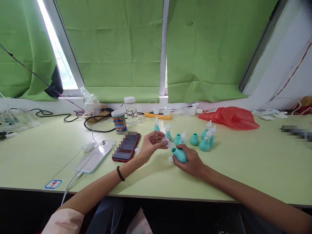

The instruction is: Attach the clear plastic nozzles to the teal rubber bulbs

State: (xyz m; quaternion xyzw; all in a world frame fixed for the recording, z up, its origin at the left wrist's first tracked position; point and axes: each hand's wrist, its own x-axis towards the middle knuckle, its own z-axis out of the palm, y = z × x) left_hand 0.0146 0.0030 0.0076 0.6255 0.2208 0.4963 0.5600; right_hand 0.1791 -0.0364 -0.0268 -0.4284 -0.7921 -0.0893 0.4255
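Observation:
Between its fingertips my left hand [151,145] holds a clear plastic nozzle [167,141], tilted beside the mouth of a teal rubber bulb [180,155]. My right hand [191,161] is wrapped round that bulb, its open neck facing left toward the nozzle. Behind the hands stand several teal bulbs; some, such as one at the right [204,145], carry clear tips, while another [194,139] has an open top. A small translucent piece [171,158] lies on the table by my right fingers.
A dark phone [126,148] and a white phone [96,156] with a cable lie left. Behind them are a patterned tin [119,121] and a clear jar [131,110]. An orange power strip [158,116] and a red plastic bag [230,117] sit at the back of the table [255,169].

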